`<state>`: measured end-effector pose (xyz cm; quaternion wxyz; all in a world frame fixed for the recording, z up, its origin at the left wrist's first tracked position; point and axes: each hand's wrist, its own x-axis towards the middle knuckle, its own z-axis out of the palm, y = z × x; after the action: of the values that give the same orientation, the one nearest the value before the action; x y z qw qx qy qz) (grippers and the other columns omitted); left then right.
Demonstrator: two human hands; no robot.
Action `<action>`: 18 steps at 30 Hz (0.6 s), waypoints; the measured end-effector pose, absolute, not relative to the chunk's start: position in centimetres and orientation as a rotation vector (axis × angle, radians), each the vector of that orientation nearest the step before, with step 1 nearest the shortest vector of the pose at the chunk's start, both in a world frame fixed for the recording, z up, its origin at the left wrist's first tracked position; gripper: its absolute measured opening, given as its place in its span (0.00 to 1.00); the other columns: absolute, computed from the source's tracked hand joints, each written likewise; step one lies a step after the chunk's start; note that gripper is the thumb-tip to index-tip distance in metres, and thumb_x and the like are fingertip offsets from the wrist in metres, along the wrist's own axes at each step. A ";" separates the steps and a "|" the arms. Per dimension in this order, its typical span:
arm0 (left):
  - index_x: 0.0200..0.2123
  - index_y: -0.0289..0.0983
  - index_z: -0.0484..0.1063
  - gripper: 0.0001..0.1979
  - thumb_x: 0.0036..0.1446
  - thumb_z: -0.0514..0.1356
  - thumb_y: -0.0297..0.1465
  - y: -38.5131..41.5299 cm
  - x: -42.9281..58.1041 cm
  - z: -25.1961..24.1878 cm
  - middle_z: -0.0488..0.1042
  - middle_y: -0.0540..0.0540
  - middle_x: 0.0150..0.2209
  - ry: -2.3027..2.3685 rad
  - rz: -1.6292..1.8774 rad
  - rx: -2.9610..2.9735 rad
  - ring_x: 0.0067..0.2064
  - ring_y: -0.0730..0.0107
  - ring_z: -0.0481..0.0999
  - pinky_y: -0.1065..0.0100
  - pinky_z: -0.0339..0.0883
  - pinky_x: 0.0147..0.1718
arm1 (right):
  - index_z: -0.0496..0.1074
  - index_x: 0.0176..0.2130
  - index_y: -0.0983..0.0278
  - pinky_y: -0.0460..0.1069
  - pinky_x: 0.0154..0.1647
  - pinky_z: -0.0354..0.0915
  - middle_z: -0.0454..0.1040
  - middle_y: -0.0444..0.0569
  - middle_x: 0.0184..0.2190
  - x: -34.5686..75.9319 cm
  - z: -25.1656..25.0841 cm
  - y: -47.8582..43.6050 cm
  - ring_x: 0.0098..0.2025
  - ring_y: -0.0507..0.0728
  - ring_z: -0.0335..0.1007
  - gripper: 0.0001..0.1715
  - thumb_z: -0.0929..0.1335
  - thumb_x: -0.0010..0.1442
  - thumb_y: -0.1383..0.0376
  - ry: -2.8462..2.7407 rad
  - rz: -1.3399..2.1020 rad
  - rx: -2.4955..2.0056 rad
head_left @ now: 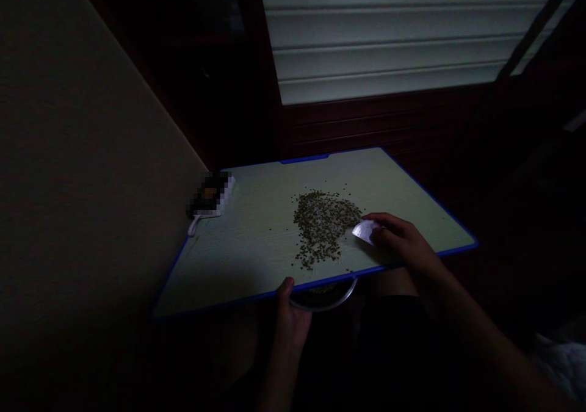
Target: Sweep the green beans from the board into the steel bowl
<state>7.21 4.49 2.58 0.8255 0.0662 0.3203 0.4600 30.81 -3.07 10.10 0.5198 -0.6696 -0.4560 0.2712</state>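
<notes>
- Right hand [399, 238], centre-right of the frame, pinches a white paper piece [365, 231] beside the seed pile [323, 223] on the surface [247, 241].
- Left hand [293, 314], lower centre, grips a metal bowl [327, 297] under the surface's near edge.

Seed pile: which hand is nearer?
Right. The right hand holds a white paper scrap at the seed pile's right edge; the left hand grips a metal bowl below the table edge.

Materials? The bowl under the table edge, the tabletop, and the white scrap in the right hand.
Bowl: likely polished metal, its thin rim glints.
Tabletop: matte pale laminate probably, blue edging.
White scrap: looks like thin folded paper, held by the right hand.
</notes>
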 end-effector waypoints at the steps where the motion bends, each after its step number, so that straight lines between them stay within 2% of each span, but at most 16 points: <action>1: 0.56 0.32 0.70 0.21 0.59 0.58 0.31 4.4 7.2 2.6 0.80 0.39 0.46 0.699 0.985 0.124 0.49 0.54 0.78 0.47 0.59 0.63 | 0.73 0.53 0.58 0.49 0.33 0.68 0.78 0.49 0.42 30.5 10.0 -3.3 0.37 0.56 0.74 0.19 0.66 0.63 0.60 -1.082 0.638 -1.618; 5: 0.50 0.34 0.74 0.18 0.57 0.59 0.31 4.4 7.4 2.5 0.81 0.40 0.45 0.699 1.000 0.076 0.48 0.54 0.79 0.44 0.57 0.63 | 0.71 0.56 0.57 0.49 0.37 0.69 0.77 0.48 0.42 29.2 9.5 -4.7 0.40 0.56 0.74 0.22 0.67 0.62 0.60 -1.054 0.566 -1.677; 8: 0.47 0.32 0.76 0.17 0.57 0.59 0.33 4.4 7.4 2.4 0.80 0.38 0.45 0.717 0.961 0.064 0.47 0.53 0.79 0.43 0.48 0.65 | 0.71 0.56 0.56 0.51 0.41 0.69 0.77 0.47 0.40 28.3 9.3 -5.9 0.42 0.57 0.74 0.22 0.68 0.62 0.59 -1.049 0.522 -1.738; 10: 0.46 0.32 0.77 0.17 0.56 0.59 0.33 4.4 7.3 2.4 0.81 0.38 0.44 0.766 0.935 0.044 0.46 0.55 0.80 0.46 0.44 0.67 | 0.73 0.54 0.56 0.52 0.43 0.69 0.78 0.47 0.42 27.8 9.5 -6.5 0.43 0.57 0.74 0.20 0.68 0.62 0.59 -1.060 0.507 -1.776; 13: 0.49 0.35 0.76 0.19 0.54 0.62 0.35 4.3 7.1 2.4 0.81 0.42 0.44 0.771 0.936 0.068 0.47 0.56 0.79 0.49 0.44 0.67 | 0.75 0.49 0.56 0.53 0.45 0.69 0.79 0.47 0.45 27.3 9.8 -6.7 0.45 0.58 0.75 0.16 0.68 0.62 0.60 -1.082 0.503 -1.807; 18: 0.56 0.38 0.72 0.30 0.48 0.66 0.38 4.1 7.2 2.1 0.78 0.41 0.50 0.762 0.979 0.177 0.56 0.48 0.74 0.42 0.51 0.65 | 0.75 0.49 0.57 0.53 0.44 0.71 0.79 0.47 0.46 26.1 9.8 -6.7 0.45 0.58 0.76 0.15 0.68 0.61 0.61 -1.090 0.481 -1.848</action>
<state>7.22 4.15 2.10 0.8099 0.0830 0.3567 0.4582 26.14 -6.69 9.75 0.4541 -0.7489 -0.4415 0.1950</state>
